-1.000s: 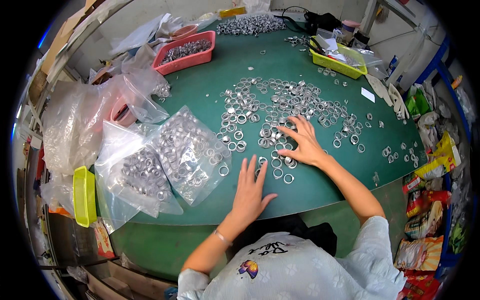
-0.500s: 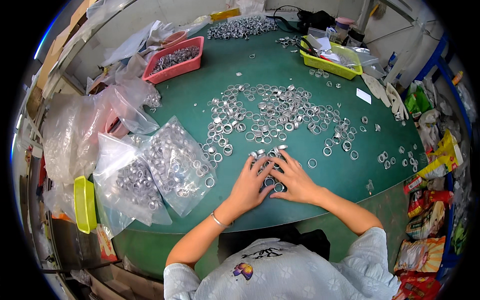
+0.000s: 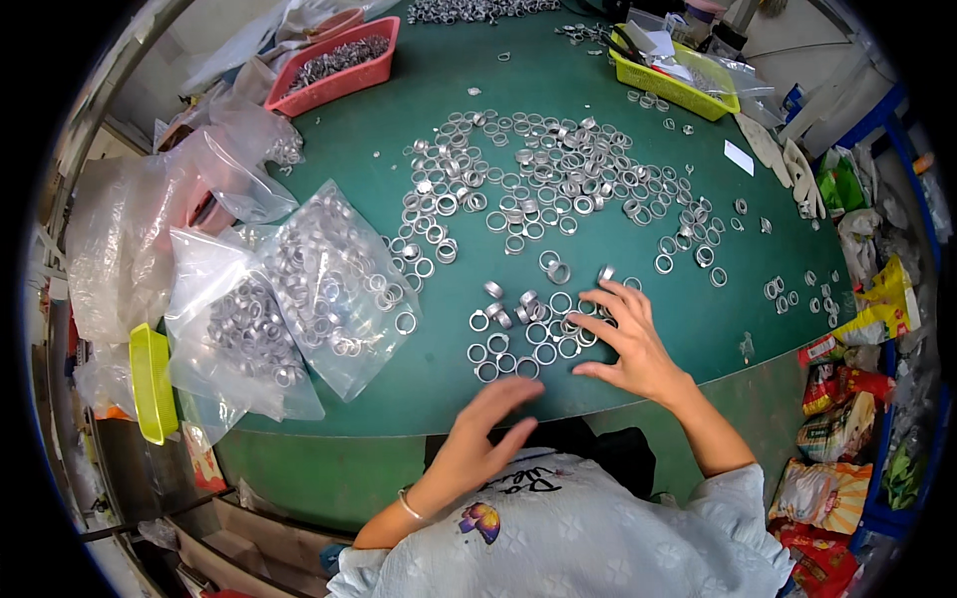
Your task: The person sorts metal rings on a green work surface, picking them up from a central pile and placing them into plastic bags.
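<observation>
A small group of metal rings (image 3: 544, 353) lies on the green table in front of me, most flat, a few on edge. My right hand (image 3: 638, 347) is open at the group's right side, fingers spread over the outer rings. One upright ring (image 3: 606, 273) stands by its fingertips; whether they touch cannot be told. Nearer the table edge, my left hand (image 3: 483, 439) is slightly blurred, open and holding nothing, its thumb apart from the fingers. Beyond both hands spreads a larger scatter of similar rings (image 3: 573, 169).
Two clear plastic bags of rings, one of them a bag (image 3: 334, 289) beside the scatter, lie at the left. A red basket (image 3: 374, 70) of metal parts and a yellow basket (image 3: 678, 92) stand farther back. White gloves (image 3: 797, 174) lie at the right edge.
My hands, earlier together around the near rings, have parted. The left drew back toward me; the right moved rightward. The near rings now lie spread out and uncovered. The view has tilted down.
</observation>
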`<state>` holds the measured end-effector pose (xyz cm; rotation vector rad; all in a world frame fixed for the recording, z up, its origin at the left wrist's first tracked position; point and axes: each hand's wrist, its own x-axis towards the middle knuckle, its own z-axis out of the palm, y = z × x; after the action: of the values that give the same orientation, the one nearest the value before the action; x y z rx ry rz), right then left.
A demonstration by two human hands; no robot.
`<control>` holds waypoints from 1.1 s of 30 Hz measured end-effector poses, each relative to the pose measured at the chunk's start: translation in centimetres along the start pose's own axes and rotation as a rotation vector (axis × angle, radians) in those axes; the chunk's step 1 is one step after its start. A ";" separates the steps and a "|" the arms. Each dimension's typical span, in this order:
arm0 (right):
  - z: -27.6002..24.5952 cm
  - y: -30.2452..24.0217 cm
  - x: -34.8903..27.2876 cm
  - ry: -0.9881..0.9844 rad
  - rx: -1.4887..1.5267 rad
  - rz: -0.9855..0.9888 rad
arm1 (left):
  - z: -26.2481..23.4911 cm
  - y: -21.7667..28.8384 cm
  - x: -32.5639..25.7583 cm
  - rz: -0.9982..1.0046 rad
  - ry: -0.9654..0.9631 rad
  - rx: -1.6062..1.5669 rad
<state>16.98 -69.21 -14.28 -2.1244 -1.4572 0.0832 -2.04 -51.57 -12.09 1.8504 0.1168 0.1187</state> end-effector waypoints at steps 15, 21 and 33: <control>3.2 -2.8 -2.7 0.122 0.049 0.056 | 8.3 -9.4 -0.6 -0.767 -0.361 -1.595; 4.2 -5.0 -5.0 0.050 0.166 -0.010 | 9.6 -10.5 -0.8 -0.607 -0.370 -2.144; 1.5 -3.5 -3.8 0.146 0.148 0.055 | 9.1 -10.8 -2.1 -0.732 -0.233 -2.198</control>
<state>11.92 -70.97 -14.85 -2.0069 -1.2695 0.0534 -3.05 -57.55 -25.00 -0.4343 0.3069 -0.3713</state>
